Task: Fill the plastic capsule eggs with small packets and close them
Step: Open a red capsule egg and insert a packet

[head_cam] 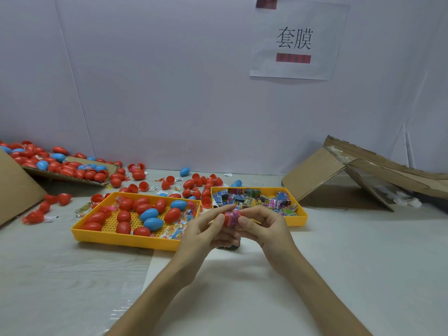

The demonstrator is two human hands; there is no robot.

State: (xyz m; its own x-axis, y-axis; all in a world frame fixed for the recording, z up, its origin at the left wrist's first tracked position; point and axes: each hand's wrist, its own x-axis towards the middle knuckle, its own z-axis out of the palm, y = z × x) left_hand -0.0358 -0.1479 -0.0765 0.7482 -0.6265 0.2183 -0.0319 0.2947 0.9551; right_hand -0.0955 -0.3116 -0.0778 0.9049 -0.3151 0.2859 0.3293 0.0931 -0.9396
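Note:
My left hand [203,232] and my right hand [264,229] meet in front of the trays, both gripping one red egg half [228,218]. A pink packet [234,212] sits in its open mouth under my right fingertips. A dark object lies on the table under my hands, mostly hidden. The left yellow tray [121,238] holds several closed red and blue eggs and some clear packets. Just behind my hands, the right yellow tray [297,220] is full of small colourful packets [254,196].
Loose red egg halves [194,184] and a few blue ones lie behind the trays. A cardboard flap [70,172] at the far left carries a heap of eggs. Collapsed cardboard [351,175] stands at the right. A white wall with a paper sign [294,40] closes the back.

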